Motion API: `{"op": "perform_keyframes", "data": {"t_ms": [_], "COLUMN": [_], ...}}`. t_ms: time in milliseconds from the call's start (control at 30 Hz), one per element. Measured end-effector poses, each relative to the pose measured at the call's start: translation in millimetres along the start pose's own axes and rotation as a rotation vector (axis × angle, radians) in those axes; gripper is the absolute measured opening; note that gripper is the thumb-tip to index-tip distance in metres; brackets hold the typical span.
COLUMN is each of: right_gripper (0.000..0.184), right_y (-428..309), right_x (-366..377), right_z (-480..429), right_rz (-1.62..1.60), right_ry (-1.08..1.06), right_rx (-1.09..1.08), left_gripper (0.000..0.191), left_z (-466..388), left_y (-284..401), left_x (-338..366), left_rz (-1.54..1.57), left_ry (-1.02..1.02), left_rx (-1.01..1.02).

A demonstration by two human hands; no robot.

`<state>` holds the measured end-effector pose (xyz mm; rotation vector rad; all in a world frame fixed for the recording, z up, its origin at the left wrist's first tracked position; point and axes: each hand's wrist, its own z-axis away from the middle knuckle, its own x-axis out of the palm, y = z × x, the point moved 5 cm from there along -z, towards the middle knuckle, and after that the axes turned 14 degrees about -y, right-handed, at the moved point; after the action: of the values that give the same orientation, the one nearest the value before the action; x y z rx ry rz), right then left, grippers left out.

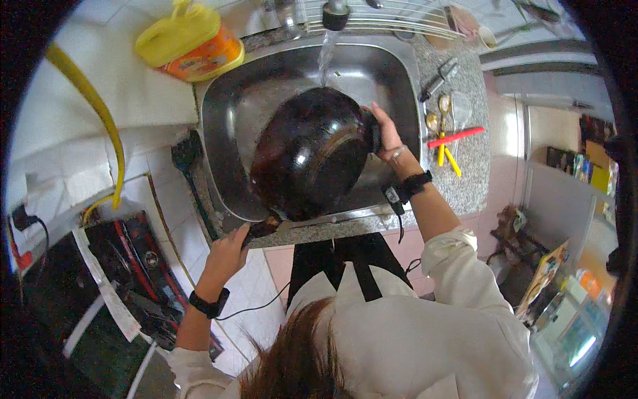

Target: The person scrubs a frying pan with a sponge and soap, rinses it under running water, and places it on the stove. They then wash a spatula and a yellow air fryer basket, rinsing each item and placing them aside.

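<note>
A dark pan (304, 149) is tilted over the stainless steel sink (234, 164), its rounded underside turned up towards me. My left hand (227, 257) grips its long black handle (261, 228) near the sink's front left corner. On the far right side of the pan, my right hand (386, 132) holds the short black side handle (371, 130). From the faucet (335, 16) a stream of water (326, 57) runs down at the pan's back edge. The inside of the pan is hidden from me.
Left of the sink lies a black spatula (187, 159), with a yellow jug (192, 45) behind. Spoons (432, 121), a red stick-like utensil (456, 137) and a black-handled utensil (438, 80) rest on the granite counter (468, 184). A gas stove (144, 254) stands left; a wire rack (379, 15) is behind.
</note>
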<state>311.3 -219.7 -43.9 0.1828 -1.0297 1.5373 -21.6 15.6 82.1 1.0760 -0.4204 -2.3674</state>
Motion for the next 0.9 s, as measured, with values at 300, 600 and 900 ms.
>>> {"op": "perform_keyframes", "data": {"t_ms": [300, 600, 900], "right_gripper": [0.033, 0.037, 0.031], "right_y": [-47, 68, 0], "right_x": [79, -42, -3], "right_z": [64, -5, 18], "right_rz": [1.304, -0.123, 0.762], "right_ry": [-0.014, 0.128, 0.347], "right_rx": [-0.847, 0.181, -0.454], "left_gripper": [0.054, 0.054, 0.048], "left_z": [-33, -16, -8], "left_y": [11, -10, -7], "left_x": [-28, -20, -24], "left_rz": [-0.334, -0.337, -0.199], "left_ry": [-0.148, -0.135, -0.146], "left_rx": [0.006, 0.041, -0.069]}}
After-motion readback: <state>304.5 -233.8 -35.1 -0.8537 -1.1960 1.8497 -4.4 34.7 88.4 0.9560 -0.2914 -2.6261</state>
